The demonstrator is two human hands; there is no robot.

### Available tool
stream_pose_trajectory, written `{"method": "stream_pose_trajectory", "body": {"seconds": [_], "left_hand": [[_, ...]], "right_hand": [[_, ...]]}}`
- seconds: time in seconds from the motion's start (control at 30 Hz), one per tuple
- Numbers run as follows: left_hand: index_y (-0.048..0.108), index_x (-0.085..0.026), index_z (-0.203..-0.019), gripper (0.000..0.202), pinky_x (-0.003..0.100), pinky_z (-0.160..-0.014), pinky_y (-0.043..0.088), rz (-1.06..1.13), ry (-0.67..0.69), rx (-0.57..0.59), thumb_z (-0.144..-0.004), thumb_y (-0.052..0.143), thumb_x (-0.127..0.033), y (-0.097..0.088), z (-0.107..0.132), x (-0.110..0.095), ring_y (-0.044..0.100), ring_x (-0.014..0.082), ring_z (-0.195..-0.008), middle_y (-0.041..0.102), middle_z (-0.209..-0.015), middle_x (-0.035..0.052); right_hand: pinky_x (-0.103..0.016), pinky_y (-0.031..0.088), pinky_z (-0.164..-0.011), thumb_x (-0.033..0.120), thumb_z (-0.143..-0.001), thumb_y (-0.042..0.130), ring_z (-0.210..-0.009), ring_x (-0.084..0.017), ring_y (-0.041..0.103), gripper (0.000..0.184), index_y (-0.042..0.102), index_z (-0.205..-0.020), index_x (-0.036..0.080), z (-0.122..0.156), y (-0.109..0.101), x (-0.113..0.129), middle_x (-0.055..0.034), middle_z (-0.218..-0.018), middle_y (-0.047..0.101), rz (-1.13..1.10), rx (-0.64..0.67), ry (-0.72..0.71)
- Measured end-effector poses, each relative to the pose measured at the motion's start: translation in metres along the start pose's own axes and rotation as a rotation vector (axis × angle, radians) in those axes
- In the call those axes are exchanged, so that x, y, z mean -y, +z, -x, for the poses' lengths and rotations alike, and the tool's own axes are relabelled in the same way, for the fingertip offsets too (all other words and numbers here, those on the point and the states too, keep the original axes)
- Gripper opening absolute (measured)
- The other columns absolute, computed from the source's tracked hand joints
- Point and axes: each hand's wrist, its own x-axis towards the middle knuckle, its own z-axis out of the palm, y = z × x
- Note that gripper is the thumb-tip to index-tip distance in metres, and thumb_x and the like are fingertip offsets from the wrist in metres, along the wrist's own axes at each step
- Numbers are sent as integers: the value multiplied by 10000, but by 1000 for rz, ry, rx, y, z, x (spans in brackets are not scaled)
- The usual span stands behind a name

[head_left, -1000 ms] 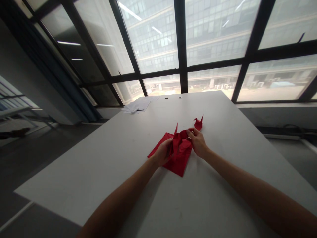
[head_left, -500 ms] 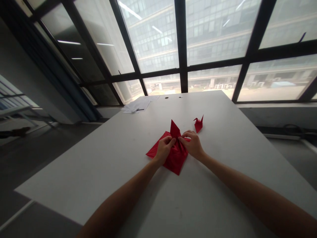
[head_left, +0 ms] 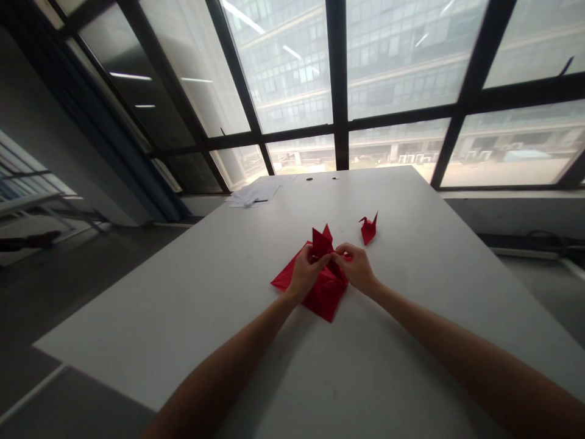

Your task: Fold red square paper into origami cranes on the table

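Table: the white top [head_left: 292, 372] carries everything red, and both forearms reach in over its near part, apparently steadying the work from either side.
Flat red paper: it lies [head_left: 325, 302] on the table under the hands, perhaps a soft base; where it ends and the held piece begins is hard to tell.
Left hand: thumb and fingers [head_left: 307, 269] pinch the folded red paper [head_left: 322, 242] at its left, likely to anchor it.
Right hand: fingertips pinch the same piece from the right [head_left: 359, 267], close to the left thumb, which suggests fine control at one fold.
Raised points: two peaks stand up beyond the fingers, seemingly because the grip is low.
Small red crane: upright [head_left: 368, 231] beyond the right hand, apart from it, within sight.
White sheets: at the far left [head_left: 256, 192], out of the way.
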Motion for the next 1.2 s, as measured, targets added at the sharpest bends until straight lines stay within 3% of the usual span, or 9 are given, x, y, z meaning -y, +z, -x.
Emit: {"method": "stream_pose_trajectory", "body": {"seconds": [0.17,0.3,0.43,0.53,0.63,0.77,1.03,1.2], "left_hand": [[624,-154,-933,241,254,-677,475,-94,94,-64,-801,732,-325,-3,0,3,608,145,-738,664,-838,29],[616,-166,-978,303,247,-666,467,19,74,-69,-756,767,-307,-2,-2,7,597,130,-699,653,-782,3],[609,-175,-969,337,240,-658,468,107,44,-48,-710,800,-276,-1,-3,7,576,112,-655,616,-713,-32],[613,-179,-965,335,235,-658,469,98,57,-45,-702,806,-256,-1,-1,5,580,113,-665,614,-715,-35],[615,-180,-969,321,231,-658,465,99,69,-50,-715,798,-254,-3,-1,8,584,112,-672,630,-732,-28],[607,-185,-993,355,231,-675,465,141,57,-29,-712,810,-263,-5,-4,16,592,111,-688,643,-754,-23],[525,-209,-951,338,222,-672,458,47,96,-50,-740,779,-281,-7,-5,18,581,108,-693,588,-758,-39],[463,-225,-915,242,212,-649,454,-30,118,-89,-831,680,-293,-6,-4,16,570,100,-690,567,-816,-34]], "right_hand": [[-293,456,-628,400,-837,655,-663,-170,568,237,680,-745,183,-2,0,-7,-20,-704,661,-94,19,108],[-299,461,-613,412,-846,635,-651,-174,570,247,675,-785,177,-2,1,-5,-27,-706,647,-56,-3,161],[-355,490,-797,252,-834,636,-891,-219,595,206,651,-1034,207,2,0,5,-67,-974,642,169,-101,-46],[-396,456,-895,186,-880,565,-995,-244,566,186,669,-1026,236,5,-1,14,-77,-1031,635,451,-44,-238],[-419,430,-915,212,-869,616,-1001,-263,560,149,681,-1002,228,5,-4,18,-78,-1014,659,627,2,-272],[-413,431,-914,243,-832,681,-1007,-272,575,172,696,-1000,210,2,-9,17,-80,-1008,689,698,72,-310],[-345,486,-821,204,-850,585,-828,-221,663,177,755,-897,204,2,-5,13,-64,-883,753,456,-57,-148],[-285,484,-601,257,-817,578,-630,-186,643,191,738,-762,167,-1,-5,9,-43,-705,731,131,-133,78]]}}
